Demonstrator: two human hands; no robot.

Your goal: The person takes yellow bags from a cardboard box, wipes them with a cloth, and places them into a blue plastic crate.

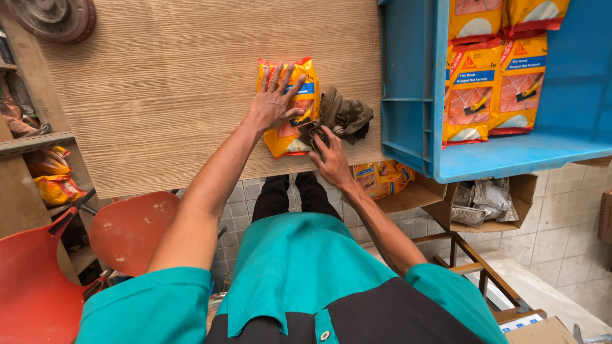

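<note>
Wood-grain board makes up the desk [178, 95] in front of you, and it carries everything your hands are working on. To its right sits a blue plastic crate [411, 95] with more yellow-and-orange pouches [488, 89] lying flat inside it, just beside the work but not touching it. Below the desk edge you can see an open cardboard box [491, 200] with crumpled grey bags, and a red chair [131, 229] to your left. On the desk, near its front edge, lies the yellow grout pouch [287, 137], flat and lengthwise away from you. Your left hand [275, 102] rests on top of it with fingers spread wide and the palm pressing down, which pins it well. Your right hand [330, 159] is closed, pinching the near end of a brown rag [347, 114] that is bunched against the pouch's right side. To wipe cleanly, keep that flat left palm firm so the pouch cannot slide on the smooth board, and draw the rag in straight passes away from your holding hand. Gather the loose folds into your grip first, since a trailing bunch would only drag dust back across the surface.
</note>
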